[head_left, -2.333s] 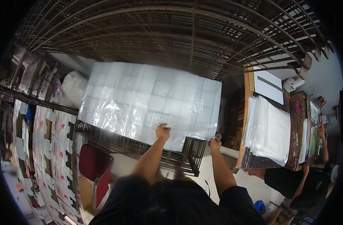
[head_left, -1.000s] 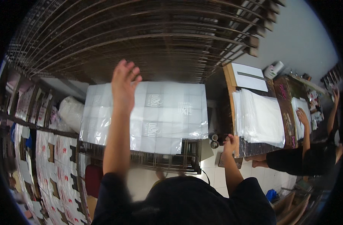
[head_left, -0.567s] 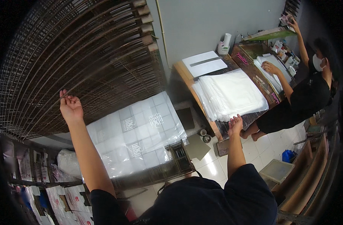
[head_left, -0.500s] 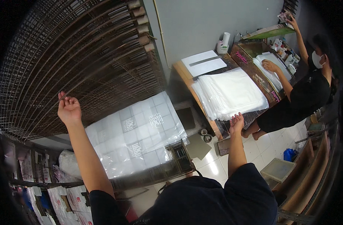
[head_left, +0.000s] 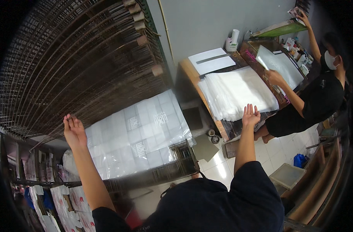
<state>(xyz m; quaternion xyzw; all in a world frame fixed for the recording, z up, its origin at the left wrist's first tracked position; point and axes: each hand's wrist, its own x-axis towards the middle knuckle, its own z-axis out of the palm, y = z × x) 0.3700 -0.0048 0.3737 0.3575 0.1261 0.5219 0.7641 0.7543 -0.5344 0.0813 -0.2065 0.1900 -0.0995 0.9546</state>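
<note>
On the left, my left hand (head_left: pixel 75 132) is raised with its fingers up, beside the lower wires of a large drying rack (head_left: pixel 87 65). Its fingers look stretched, and no object shows in them. Translucent plastic bags with white print (head_left: pixel 140 127) lie spread over a low wire shelf, right of that hand. My right hand (head_left: pixel 251 116) is palm up with its fingers extended and nothing in it. It is nearest to the front edge of a thick stack of white translucent plastic sheets (head_left: pixel 242 91) on a wooden table (head_left: pixel 223 125).
At the right, a co-worker (head_left: pixel 315 92) lifts a clear sheet (head_left: pixel 263 58) with one hand; the other is up by a tilted green screen frame (head_left: pixel 279 31). Below stands a wooden shelf unit (head_left: pixel 319 178) with a pale framed screen (head_left: pixel 287 176). Small cups (head_left: pixel 214 137) sit on the floor.
My left hand has come down, and wire shelves of the rack have swung lower. My right hand has risen slightly. The co-worker's near hand has lifted a sheet off the work table.
</note>
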